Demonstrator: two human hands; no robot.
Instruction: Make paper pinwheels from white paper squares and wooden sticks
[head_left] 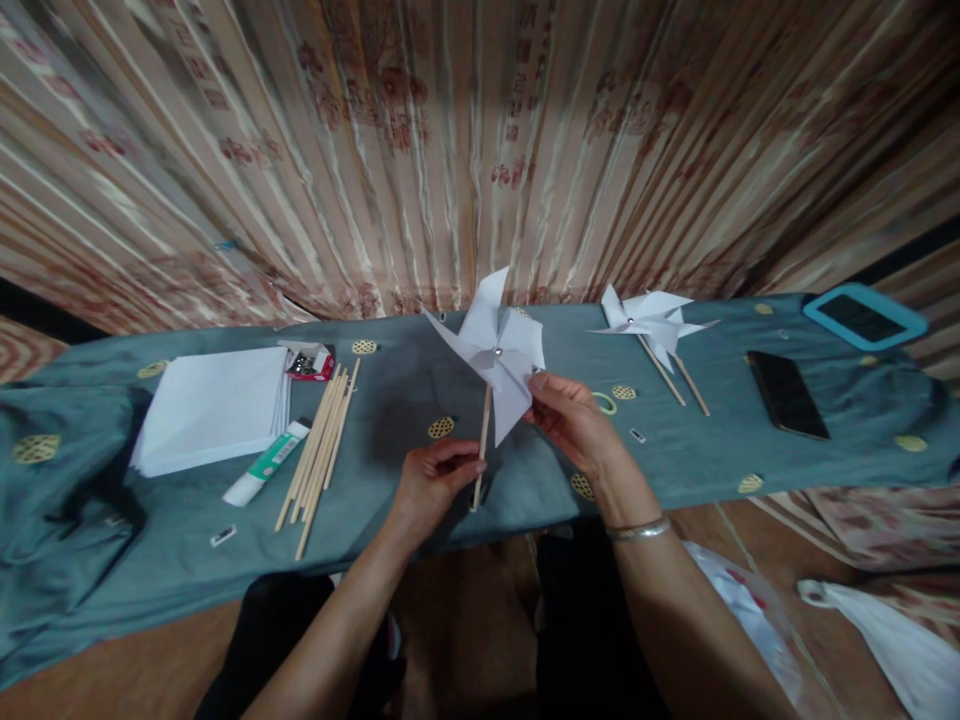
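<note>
A white paper pinwheel (487, 335) with a shiny pin at its centre is held upright over the table's middle. My left hand (435, 485) pinches its wooden stick (485, 430) low down, thumb and fingers closed round it. On the right of the pinwheel, my right hand (566, 415) has thumb and fingers closed on the edge of a paper blade; the fingertips are partly hidden behind the paper. A silver bangle (639, 532) circles my right wrist.
Left on the cloth-covered table (397, 530) lie a paper stack (217, 405), a box of pins (310, 362), a glue stick (266, 463) and several wooden sticks (319, 450). Right are finished pinwheels (652, 322), a green ring (604, 404), a phone (787, 395) and a blue-framed device (864, 314). A curtain (480, 150) hangs behind.
</note>
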